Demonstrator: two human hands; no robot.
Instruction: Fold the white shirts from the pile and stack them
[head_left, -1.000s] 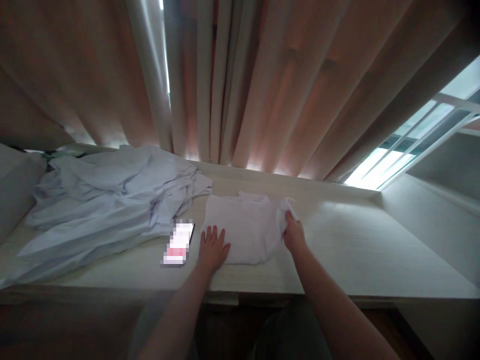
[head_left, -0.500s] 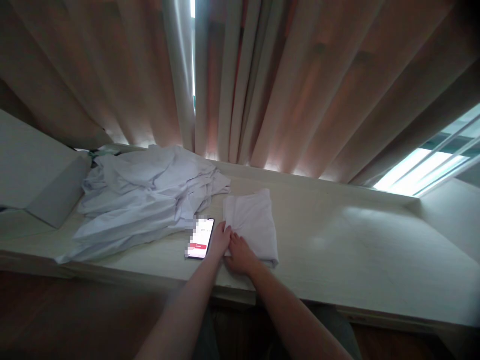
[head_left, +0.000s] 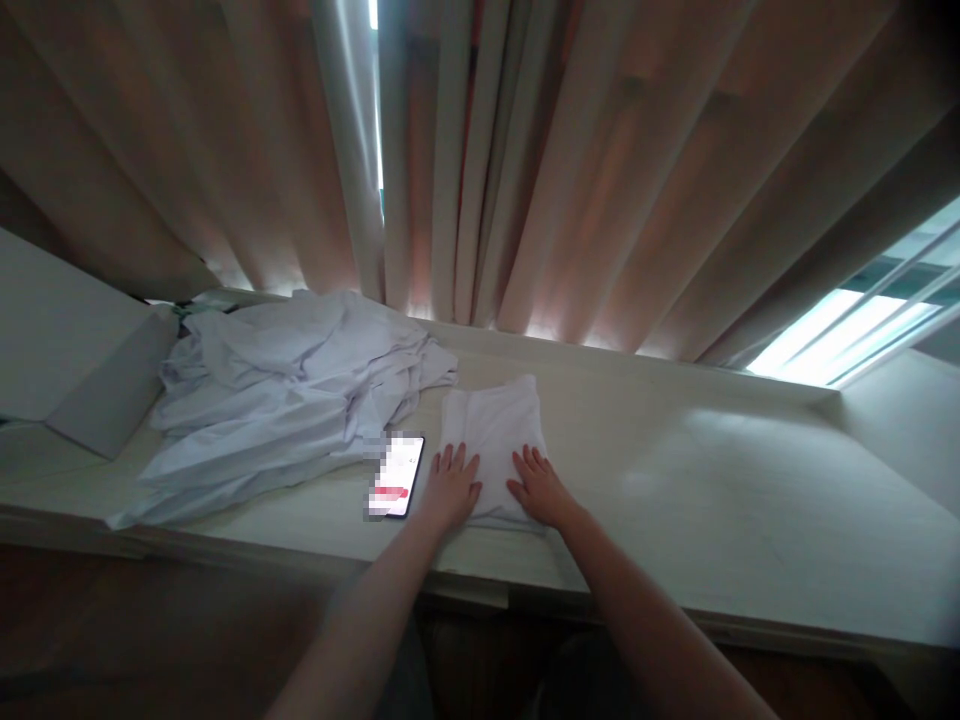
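A folded white cloth [head_left: 493, 430] lies flat on the pale table [head_left: 675, 500], near its front edge. My left hand [head_left: 452, 487] rests on the cloth's left side with its fingers spread. On the right side of the cloth, my right hand [head_left: 538, 485] lies palm down, fingers apart. Neither hand grips anything. A phone [head_left: 397, 477] with a lit screen, partly blurred out, lies just left of my left hand. Beyond it to the left is a crumpled heap of white cloth [head_left: 300, 390].
A white box-like object [head_left: 75, 330] stands at the far left, beside the heap. Long beige curtains [head_left: 600, 180] hang behind the table. At the right, a bright window [head_left: 847, 330] shows past the curtain's edge.
My hands have moved apart from the cloth's left edge. The right hand has gone to the right side, and both hands now lie spread on the cloth.
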